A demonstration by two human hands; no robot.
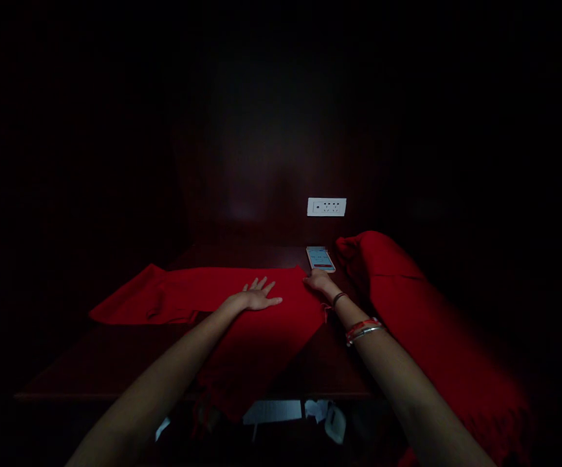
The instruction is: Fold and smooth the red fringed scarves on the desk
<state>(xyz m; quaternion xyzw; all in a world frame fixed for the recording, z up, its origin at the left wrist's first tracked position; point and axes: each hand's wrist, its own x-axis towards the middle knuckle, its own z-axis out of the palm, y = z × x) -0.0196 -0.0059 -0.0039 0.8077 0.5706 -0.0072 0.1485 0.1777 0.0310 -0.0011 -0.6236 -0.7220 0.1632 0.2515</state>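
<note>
A red fringed scarf [217, 285] lies across the dark table, one part stretching left and another angling down over the front edge. My left hand [257, 297] rests flat on it, palm down with fingers spread. At the scarf's right corner, my right hand [318, 281] has its fingers closed on the cloth's edge; the fingertips are partly hidden. Just beyond that hand is a phone [320, 259] with a lit screen, lying face up. Bracelets [363, 329] circle my right wrist.
Another red fringed cloth [407, 305] is heaped along the right side and hangs down at the front. A white socket panel [326, 207] is on the back wall. Pale items [274, 412] show below the table's front edge [115, 395]. The surroundings are very dark.
</note>
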